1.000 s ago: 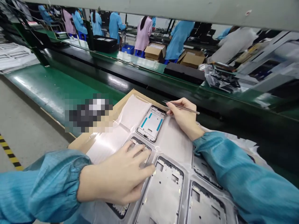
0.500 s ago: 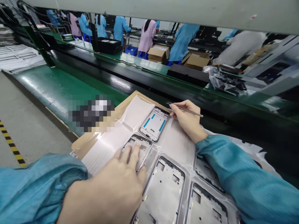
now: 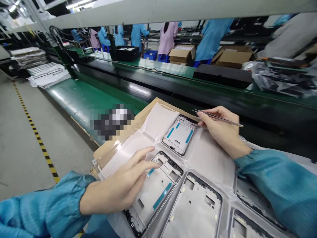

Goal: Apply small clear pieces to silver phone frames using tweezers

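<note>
My left hand (image 3: 121, 185) has its fingers stretched apart over a metal phone frame (image 3: 162, 185) with blue adhesive strips; I cannot tell how firmly they touch it. That frame lies slightly askew. My right hand (image 3: 223, 132) grips a pair of metal tweezers (image 3: 236, 124), tips pointing left. Its fingertips are at the upper right corner of another phone frame (image 3: 179, 137), which also bears blue strips. A larger-looking phone frame (image 3: 195, 211) without blue strips sits nearer me in the clear plastic tray (image 3: 183, 163). My right sleeve partly covers more frames at lower right.
White foam sheeting (image 3: 213, 153) and cardboard (image 3: 146, 115) lie around the frames. Beyond are a green bench (image 3: 81, 96), a pixelated dark object (image 3: 111, 124), a black box (image 3: 221, 76) and plastic-wrapped parts (image 3: 282, 77). Several people in smocks work farther back.
My left hand has turned and shifted off the top of its frame, uncovering the blue strips. My right hand still holds the tweezers by the upper frame. The view has swung left.
</note>
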Action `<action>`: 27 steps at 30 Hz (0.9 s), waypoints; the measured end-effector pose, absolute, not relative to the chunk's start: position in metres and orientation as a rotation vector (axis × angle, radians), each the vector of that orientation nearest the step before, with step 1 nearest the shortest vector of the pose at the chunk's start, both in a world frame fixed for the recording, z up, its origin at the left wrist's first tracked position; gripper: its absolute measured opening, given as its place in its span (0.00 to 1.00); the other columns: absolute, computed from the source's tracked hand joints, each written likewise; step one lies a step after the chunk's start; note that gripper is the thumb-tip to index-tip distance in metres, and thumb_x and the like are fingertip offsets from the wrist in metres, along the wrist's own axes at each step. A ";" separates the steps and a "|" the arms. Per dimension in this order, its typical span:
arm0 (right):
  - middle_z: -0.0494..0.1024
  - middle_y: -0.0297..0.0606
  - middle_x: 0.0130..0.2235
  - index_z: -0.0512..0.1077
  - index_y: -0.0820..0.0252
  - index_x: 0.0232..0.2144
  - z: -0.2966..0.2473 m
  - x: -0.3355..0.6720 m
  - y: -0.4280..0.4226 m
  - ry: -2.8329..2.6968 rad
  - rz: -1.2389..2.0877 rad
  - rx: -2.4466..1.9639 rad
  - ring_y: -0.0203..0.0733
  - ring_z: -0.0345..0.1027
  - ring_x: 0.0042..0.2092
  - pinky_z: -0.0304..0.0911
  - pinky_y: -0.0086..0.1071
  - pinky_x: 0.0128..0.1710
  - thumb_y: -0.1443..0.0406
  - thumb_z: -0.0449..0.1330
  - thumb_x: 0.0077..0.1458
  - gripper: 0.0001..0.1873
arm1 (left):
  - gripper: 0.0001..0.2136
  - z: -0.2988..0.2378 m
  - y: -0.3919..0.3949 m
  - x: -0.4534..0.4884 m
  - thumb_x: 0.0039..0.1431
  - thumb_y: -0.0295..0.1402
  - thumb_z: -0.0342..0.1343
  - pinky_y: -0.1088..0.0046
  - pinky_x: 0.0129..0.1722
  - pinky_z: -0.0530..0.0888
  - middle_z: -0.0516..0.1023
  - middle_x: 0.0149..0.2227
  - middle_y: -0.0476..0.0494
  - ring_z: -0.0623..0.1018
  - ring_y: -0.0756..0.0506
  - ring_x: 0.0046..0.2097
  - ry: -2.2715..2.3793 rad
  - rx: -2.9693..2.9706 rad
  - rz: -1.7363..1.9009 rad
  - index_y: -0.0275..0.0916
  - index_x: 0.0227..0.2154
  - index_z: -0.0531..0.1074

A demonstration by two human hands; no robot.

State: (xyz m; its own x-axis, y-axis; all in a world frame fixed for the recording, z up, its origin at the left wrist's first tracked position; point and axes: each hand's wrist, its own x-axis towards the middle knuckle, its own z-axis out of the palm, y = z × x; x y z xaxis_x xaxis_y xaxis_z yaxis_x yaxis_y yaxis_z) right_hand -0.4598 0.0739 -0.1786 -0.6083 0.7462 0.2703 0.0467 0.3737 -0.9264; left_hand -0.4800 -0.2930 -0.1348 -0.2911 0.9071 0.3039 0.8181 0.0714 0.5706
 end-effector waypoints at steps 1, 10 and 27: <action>0.78 0.37 0.24 0.77 0.58 0.30 -0.177 -0.459 0.073 -1.941 1.269 -0.703 0.40 0.72 0.25 0.68 0.32 0.27 0.66 0.71 0.52 0.06 | 0.19 -0.133 -0.293 -0.492 0.70 0.21 0.46 0.64 0.67 0.72 0.68 0.69 0.29 0.68 0.43 0.71 2.239 1.877 1.050 0.36 0.59 0.70; 0.77 0.38 0.23 0.78 0.59 0.30 -0.167 -0.459 0.064 -1.948 1.252 -0.769 0.42 0.72 0.25 0.67 0.33 0.27 0.64 0.71 0.47 0.08 | 0.07 -0.196 -0.333 -0.692 0.69 0.26 0.53 0.60 0.47 0.81 0.81 0.40 0.40 0.81 0.44 0.41 3.238 0.653 0.914 0.32 0.43 0.77; 0.77 0.39 0.25 0.77 0.57 0.30 -0.171 -0.460 0.064 -1.960 1.208 -0.779 0.44 0.73 0.26 0.70 0.36 0.27 0.46 0.75 0.32 0.27 | 0.13 -0.271 -0.352 -0.706 0.69 0.38 0.61 0.53 0.55 0.79 0.79 0.53 0.38 0.80 0.40 0.54 3.044 0.702 0.367 0.35 0.50 0.76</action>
